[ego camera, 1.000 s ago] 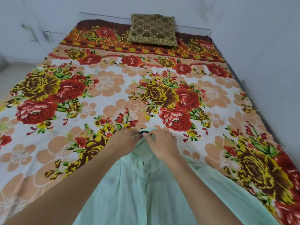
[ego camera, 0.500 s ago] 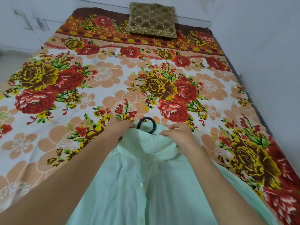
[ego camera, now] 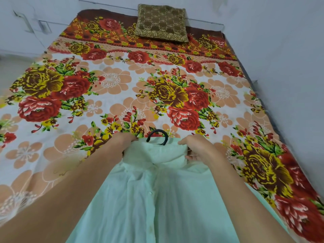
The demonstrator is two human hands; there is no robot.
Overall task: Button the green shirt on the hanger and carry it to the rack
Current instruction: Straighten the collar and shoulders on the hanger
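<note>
A pale green shirt (ego camera: 157,204) lies flat on the bed, its front closed along a row of small white buttons. Its collar (ego camera: 154,153) points away from me. A black hanger hook (ego camera: 158,135) curls out above the collar; the hanger's body is hidden inside the shirt. My left hand (ego camera: 121,144) grips the collar's left end. My right hand (ego camera: 196,148) pinches the collar's right end between thumb and fingers. No rack is in view.
The bed carries a floral sheet (ego camera: 108,88) in red, yellow and peach. A brown patterned cushion (ego camera: 162,21) rests at the head of the bed. White walls (ego camera: 284,50) run along the right side and behind. Floor (ego camera: 10,65) shows at the far left.
My hands moved apart from the middle of the collar to its two ends. The collar now lies spread and folded down, and the hanger hook has come into sight.
</note>
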